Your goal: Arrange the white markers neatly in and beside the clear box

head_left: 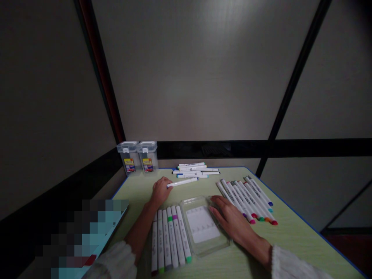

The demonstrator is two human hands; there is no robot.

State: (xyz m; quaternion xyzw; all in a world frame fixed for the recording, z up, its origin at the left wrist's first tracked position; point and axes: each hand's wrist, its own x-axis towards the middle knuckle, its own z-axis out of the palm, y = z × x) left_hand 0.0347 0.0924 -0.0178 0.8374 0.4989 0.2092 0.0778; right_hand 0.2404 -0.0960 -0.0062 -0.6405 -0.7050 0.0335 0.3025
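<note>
Head view: extended left hand [161,191] pinches a marker [184,182]; right hand [232,219], fingers loosely spread, touches clear case [207,247].

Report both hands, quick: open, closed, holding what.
Left hand: closed on one end of a white marker.
Right hand: open, holding nothing visible, fingers at the edge of the clear plastic case.

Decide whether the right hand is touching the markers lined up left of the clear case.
Apart. The head view shows the right hand at the right edge of the clear case, its white insert plainly between hand and markers.
</note>
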